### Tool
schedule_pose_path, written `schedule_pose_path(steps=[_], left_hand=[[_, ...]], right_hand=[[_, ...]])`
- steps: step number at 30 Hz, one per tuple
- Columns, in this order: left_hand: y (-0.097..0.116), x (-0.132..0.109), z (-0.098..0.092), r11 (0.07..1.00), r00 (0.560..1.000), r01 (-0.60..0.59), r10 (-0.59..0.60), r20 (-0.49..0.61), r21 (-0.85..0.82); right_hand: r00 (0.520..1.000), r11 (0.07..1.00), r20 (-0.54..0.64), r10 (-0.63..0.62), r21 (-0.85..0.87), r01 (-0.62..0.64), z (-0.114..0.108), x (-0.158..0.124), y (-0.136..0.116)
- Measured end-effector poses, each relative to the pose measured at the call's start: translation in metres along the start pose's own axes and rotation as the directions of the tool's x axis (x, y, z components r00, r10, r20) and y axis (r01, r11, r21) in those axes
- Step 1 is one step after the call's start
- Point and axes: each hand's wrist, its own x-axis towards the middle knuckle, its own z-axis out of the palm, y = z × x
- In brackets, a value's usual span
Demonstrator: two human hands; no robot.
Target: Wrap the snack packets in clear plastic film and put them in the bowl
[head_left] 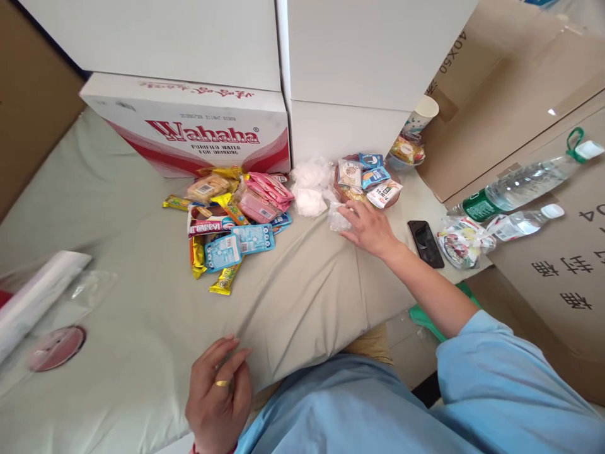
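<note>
My right hand [371, 230] reaches forward, its fingertips on a small crumpled clear plastic wrapper [338, 217]. Beside that wrapper lie white plastic-wrapped bundles [311, 200]. Just behind the hand is a round reddish-brown dish [393, 200] with several small snack packets, among them a blue one [375, 178]. My left hand [221, 384], with a gold ring, hovers near the front edge of the cloth, fingers loosely curled and apart, holding nothing. Beyond it is a pile of snacks with pink packets [268, 191], light blue pouches [253, 238] and a yellow packet [225, 279].
A Wahaba carton [198, 123] stands behind the snacks, against white panels. To the right are a black phone [425, 243], a large water bottle [524, 183], a smaller bottle [527, 222] and a bowl in plastic [460, 243]. A pink round lid [57, 348] lies at left.
</note>
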Motion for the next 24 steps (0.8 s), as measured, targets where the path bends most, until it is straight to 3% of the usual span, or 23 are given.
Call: schedule_pose_path(steps=[2,3,6,8,11,15,18,20,21,24], left_hand=[[0.007,0.016,0.001,0.996,0.999,0.034,-0.035,-0.006,-0.079],[0.011,0.026,0.004,0.991,0.999,0.054,-0.053,0.013,-0.123],[0.017,0.06,0.022,0.929,0.969,0.228,-0.187,0.162,-0.291],[0.019,0.083,0.04,0.825,0.912,0.398,-0.308,0.271,-0.402],[0.023,0.111,0.067,0.708,0.853,0.52,-0.404,0.329,-0.478],[0.028,0.132,0.099,0.589,0.825,0.562,-0.355,0.44,-0.581],[0.025,0.138,0.118,0.443,0.774,0.63,-0.292,0.562,-0.637],[0.02,0.139,0.126,0.356,0.742,0.67,-0.282,0.609,-0.652],[0.017,0.138,0.128,0.325,0.732,0.681,-0.289,0.617,-0.656],[0.007,0.135,0.128,0.239,0.728,0.68,-0.329,0.601,-0.693]], right_hand=[[0.998,0.999,0.056,0.036,0.021,-0.037,0.014,-0.007,-0.005],[0.996,0.994,0.03,0.083,0.063,-0.085,0.018,-0.007,-0.006],[0.971,0.942,-0.158,0.179,0.313,-0.122,0.024,-0.006,-0.013],[0.94,0.896,-0.261,0.221,0.434,-0.09,0.025,-0.009,-0.021],[0.925,0.922,-0.291,0.245,0.364,-0.13,0.033,-0.017,-0.027],[0.945,0.952,-0.129,0.301,0.103,-0.289,0.051,-0.026,-0.01],[0.913,0.915,-0.151,0.378,0.21,-0.344,0.053,-0.026,0.0],[0.882,0.842,-0.211,0.421,0.453,-0.293,0.045,-0.026,-0.006],[0.871,0.763,-0.2,0.448,0.594,-0.256,0.04,-0.026,-0.014],[0.89,0.399,0.014,0.456,0.89,-0.219,0.034,-0.021,-0.047]])
